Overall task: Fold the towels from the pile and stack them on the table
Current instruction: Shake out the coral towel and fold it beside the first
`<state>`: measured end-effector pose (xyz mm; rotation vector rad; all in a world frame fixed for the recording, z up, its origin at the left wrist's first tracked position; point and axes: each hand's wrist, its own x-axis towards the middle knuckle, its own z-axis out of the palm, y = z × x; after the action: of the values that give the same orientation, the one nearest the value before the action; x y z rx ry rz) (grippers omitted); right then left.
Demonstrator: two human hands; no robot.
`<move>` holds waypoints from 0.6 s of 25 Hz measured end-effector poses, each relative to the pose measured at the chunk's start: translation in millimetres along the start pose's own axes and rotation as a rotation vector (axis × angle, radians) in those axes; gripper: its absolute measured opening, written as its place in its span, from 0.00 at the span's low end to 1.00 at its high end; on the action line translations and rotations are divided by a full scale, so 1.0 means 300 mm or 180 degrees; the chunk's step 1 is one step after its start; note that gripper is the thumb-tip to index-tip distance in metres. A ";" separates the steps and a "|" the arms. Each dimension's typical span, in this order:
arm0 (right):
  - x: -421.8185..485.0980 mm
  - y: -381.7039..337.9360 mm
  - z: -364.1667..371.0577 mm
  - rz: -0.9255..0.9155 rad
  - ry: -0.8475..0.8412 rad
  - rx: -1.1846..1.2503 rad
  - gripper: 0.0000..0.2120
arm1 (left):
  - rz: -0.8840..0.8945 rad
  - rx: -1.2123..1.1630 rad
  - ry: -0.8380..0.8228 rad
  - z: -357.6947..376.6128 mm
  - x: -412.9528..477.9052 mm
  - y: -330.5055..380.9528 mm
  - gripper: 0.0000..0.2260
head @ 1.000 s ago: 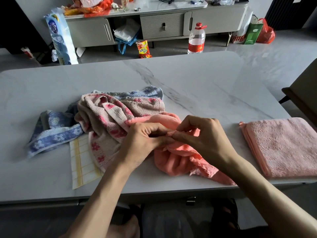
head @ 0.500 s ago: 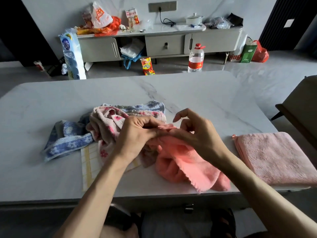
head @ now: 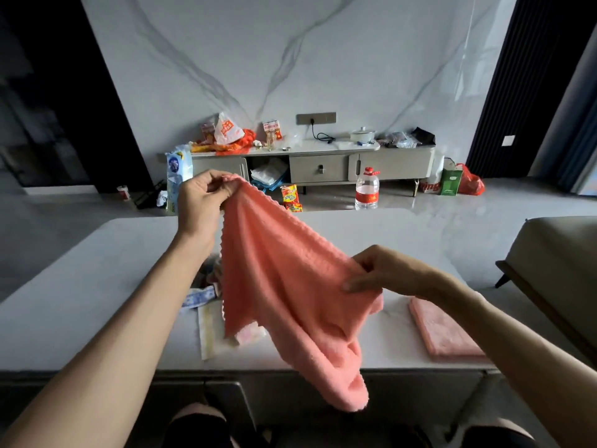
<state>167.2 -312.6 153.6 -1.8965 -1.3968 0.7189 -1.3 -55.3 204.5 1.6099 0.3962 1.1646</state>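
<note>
Largely hiding the pile [head: 204,294], the coral towel [head: 284,286] hangs pinched by left hand [head: 202,202] and right hand [head: 384,273].

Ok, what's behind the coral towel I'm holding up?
Only a blue patterned towel and a yellow checked cloth peek out at the coral towel's left edge; anything else behind is covered.

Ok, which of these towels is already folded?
The pale pink towel lying flat on the table at right. The coral towel hangs open between the left hand and right hand, and the others lie unfolded in the pile.
</note>
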 end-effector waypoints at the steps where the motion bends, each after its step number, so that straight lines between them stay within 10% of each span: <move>1: -0.023 -0.004 -0.003 0.0079 -0.0102 -0.0139 0.08 | 0.0008 0.0052 0.0144 -0.016 0.010 0.004 0.05; 5: -0.075 0.020 -0.029 0.0441 -0.0259 -0.0994 0.18 | 0.0086 0.0344 0.0603 -0.057 0.038 0.014 0.05; 9: -0.071 0.054 -0.102 0.0438 0.0835 -0.2409 0.15 | 0.0080 0.0605 0.0748 -0.065 0.024 -0.009 0.03; 15: -0.126 -0.017 -0.198 -0.1270 0.2498 -0.3067 0.11 | 0.0072 0.0777 0.0857 -0.120 0.030 -0.033 0.02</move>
<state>198.6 -359.2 196.6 -2.0497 -1.5820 -0.9804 -24.2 -24.9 198.9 1.6707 0.7190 1.3985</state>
